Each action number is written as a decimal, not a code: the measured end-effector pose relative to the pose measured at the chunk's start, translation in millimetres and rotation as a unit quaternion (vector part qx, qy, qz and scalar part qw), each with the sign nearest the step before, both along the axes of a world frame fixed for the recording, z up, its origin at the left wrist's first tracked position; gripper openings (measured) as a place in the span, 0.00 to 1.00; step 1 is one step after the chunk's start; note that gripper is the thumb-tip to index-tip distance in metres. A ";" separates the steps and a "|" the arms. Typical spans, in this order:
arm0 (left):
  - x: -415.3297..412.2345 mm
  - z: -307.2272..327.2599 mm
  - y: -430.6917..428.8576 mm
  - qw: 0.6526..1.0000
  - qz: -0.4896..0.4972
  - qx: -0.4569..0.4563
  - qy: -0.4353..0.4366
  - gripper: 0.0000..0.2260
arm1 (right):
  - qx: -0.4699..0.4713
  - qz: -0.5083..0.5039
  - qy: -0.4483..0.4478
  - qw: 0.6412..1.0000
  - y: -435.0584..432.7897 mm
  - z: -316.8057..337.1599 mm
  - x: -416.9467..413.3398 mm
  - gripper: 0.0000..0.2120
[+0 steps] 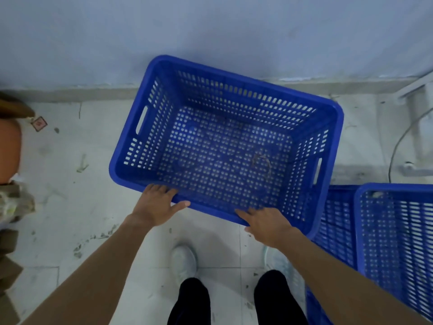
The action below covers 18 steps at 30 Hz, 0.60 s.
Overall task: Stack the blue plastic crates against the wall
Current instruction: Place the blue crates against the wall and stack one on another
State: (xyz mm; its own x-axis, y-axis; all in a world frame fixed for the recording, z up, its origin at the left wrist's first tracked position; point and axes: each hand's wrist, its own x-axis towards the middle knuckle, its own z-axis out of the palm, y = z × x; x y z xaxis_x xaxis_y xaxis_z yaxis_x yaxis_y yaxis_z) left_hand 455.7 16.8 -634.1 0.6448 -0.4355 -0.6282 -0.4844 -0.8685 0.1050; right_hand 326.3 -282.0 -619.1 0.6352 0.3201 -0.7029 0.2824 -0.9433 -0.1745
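Observation:
A large blue perforated plastic crate (234, 90) sits in the middle of the view, mouth up and turned at an angle, its far corner close to the pale wall (210, 31). My left hand (157, 205) grips the crate's near rim on the left, fingers over the edge. My right hand (264, 222) grips the same near rim further right. Nothing lies inside the crate except a faint stain on its floor. More blue crates (386, 231) stand at the lower right, one partly behind the other.
Dirty white floor tiles (70, 184) stretch left of the crate. Cardboard and an orange object (9, 148) crowd the left edge. A grey cable (403, 137) and white metal frame (417, 90) lie at the right by the wall. My white shoes (184, 261) stand below the crate.

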 end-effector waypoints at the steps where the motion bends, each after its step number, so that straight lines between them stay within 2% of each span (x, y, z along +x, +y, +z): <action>1: 1.3 0.1 -1.5 1.000 0.009 0.002 -0.001 0.40 | -0.003 0.004 -0.001 1.000 -2.3 -0.4 2.5 0.28; 6: 8.9 3.7 -14.4 0.999 0.030 0.003 -0.013 0.46 | -0.027 0.019 -0.027 0.999 -23.8 4.7 22.7 0.26; 9: 20.5 6.9 -23.9 0.999 0.035 0.018 0.012 0.34 | -0.038 -0.003 -0.047 0.998 -44.3 13.7 44.7 0.25; 12: 36.2 10.5 -37.0 0.998 0.004 0.057 -0.002 0.22 | -0.073 -0.026 -0.060 0.995 -70.1 19.4 69.3 0.23; 15: 44.2 14.3 -41.9 0.997 0.041 0.057 0.012 0.26 | -0.110 -0.036 -0.053 0.992 -90.1 26.8 83.3 0.22; 18: 41.8 16.5 -43.4 0.997 0.052 0.057 0.015 0.28 | -0.105 -0.049 -0.056 0.992 -91.4 31.5 84.6 0.22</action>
